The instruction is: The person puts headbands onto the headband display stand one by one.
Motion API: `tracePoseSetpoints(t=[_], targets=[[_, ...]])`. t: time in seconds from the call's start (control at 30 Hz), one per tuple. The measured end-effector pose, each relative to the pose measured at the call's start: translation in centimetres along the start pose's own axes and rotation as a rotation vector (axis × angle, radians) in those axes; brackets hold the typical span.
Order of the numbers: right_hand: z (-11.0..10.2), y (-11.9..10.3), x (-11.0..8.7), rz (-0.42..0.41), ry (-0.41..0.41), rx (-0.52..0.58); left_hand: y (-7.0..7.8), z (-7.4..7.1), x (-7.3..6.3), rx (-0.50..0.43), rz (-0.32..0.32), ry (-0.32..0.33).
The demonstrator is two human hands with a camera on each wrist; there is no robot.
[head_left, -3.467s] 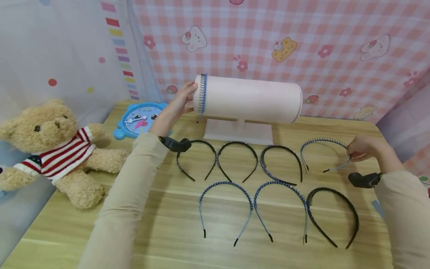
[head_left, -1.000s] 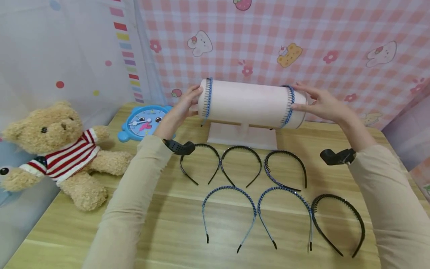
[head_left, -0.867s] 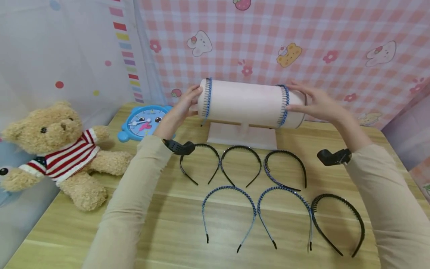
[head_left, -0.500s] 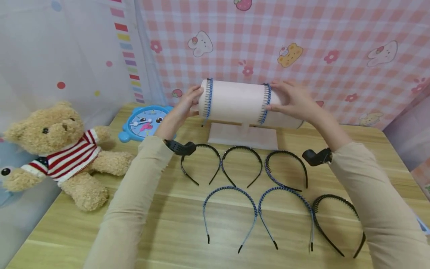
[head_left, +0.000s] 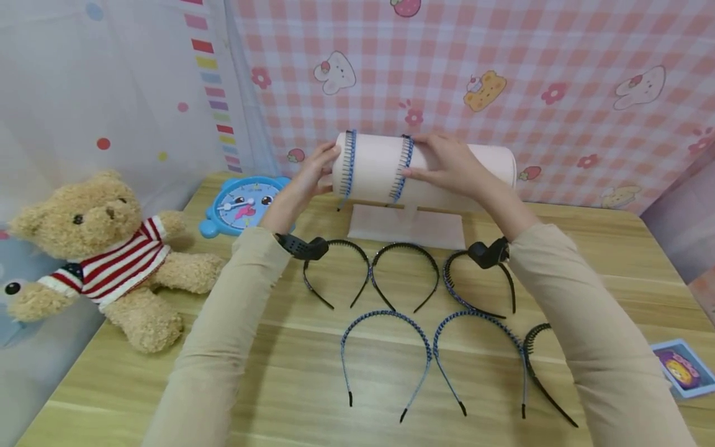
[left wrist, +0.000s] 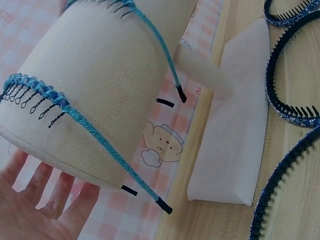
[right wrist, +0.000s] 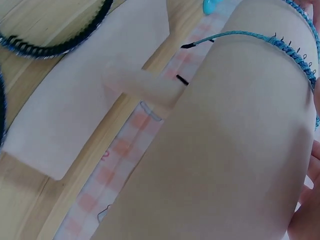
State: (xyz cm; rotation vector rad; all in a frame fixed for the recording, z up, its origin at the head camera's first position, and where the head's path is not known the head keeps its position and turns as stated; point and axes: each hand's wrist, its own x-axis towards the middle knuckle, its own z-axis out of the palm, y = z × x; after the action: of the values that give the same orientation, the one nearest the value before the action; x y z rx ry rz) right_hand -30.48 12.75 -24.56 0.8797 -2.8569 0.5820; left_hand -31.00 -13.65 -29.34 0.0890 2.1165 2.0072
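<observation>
A pale padded roll (head_left: 374,167) lies level on a T-shaped stand with a flat base (head_left: 380,225). Around its left end sits a blue toothed headband (head_left: 349,164), its braided leg (left wrist: 112,150) hanging down in the left wrist view. My left hand (head_left: 309,175) steadies that end, its extended fingers touching the rim in the left wrist view. A second blue headband (head_left: 403,169) wraps the roll left of the middle. My right hand (head_left: 451,166) holds it from the right, thumb at the front and fingers over the top. The right wrist view shows only hand edges.
Several loose headbands, blue ones (head_left: 385,312) and dark ones (head_left: 404,246), lie in two rows on the wooden table (head_left: 290,385). A teddy bear (head_left: 120,261) and a blue clock (head_left: 246,205) stand left. A blue-framed card (head_left: 681,369) lies right.
My right hand picked up a blue headband from the table's right side, set it around the roll's right end, and has slid it left past the middle. My left hand stays at the left end.
</observation>
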Motion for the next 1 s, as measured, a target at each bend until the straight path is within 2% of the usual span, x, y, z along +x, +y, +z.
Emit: tracePoseSetpoints(t=[0.37,0.57,0.7,0.8,1.0], targets=[[1.2,-2.6,2.6,-0.042,-0.039,-0.062,-0.1,-0.1,0.0,0.005,0.01,0.002],[1.5,-3.6,3.1,-0.025,-0.063,-0.079,-0.1,0.0,0.1,0.0,0.008,-0.004],[1.0,-3.5,2.6,-0.03,-0.073,-0.097,-0.1,0.2,0.2,0.002,0.003,-0.016],[-0.2,-2.8,1.7,-0.019,-0.064,-0.056,0.0,0.1,0.3,-0.002,0.005,-0.023],[-3.1,0.8,-1.2,0.053,-0.001,0.074,0.1,-0.5,0.4,0.003,0.014,-0.002]])
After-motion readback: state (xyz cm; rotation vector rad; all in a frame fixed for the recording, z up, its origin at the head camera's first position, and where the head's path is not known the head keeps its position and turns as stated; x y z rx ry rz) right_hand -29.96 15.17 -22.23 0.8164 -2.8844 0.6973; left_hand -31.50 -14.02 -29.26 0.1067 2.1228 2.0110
